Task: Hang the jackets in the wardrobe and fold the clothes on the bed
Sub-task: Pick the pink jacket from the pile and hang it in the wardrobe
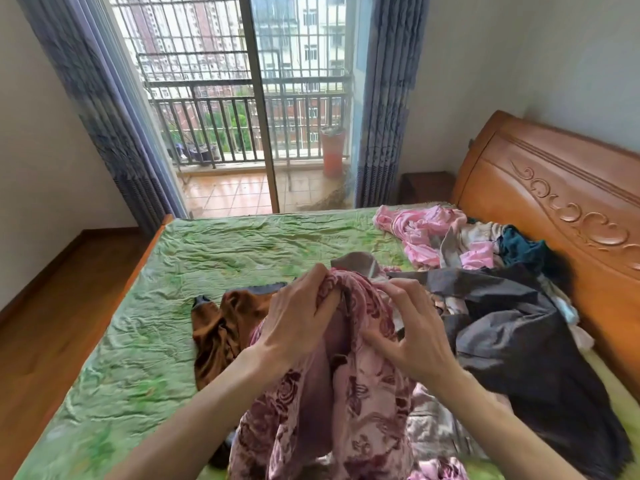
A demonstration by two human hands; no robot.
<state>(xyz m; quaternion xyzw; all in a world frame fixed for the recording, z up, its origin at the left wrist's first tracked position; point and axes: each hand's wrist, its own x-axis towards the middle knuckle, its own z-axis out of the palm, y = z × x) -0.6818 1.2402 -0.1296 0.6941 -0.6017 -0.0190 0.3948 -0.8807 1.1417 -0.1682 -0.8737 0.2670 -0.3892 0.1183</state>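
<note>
Both hands, left [300,317] and right [403,329], grip the top edge of a pink floral garment [332,403] raised over the bed [145,341]. Folding seems underway; next, it likely needs spreading flat. Unfolded clothes [491,306] lie just right.

Soft window daylight — edges warped

Daylight thru glass sliding door [263,109], top centre; barred balcony [249,133] w/ wet tiles beyond. Blue-grey curtains [104,109] either side. Pale walls [41,133]. Wood floor [65,292] left. Carved wooden headboard [554,188] right, dark nightstand [424,187] beside it.
</note>
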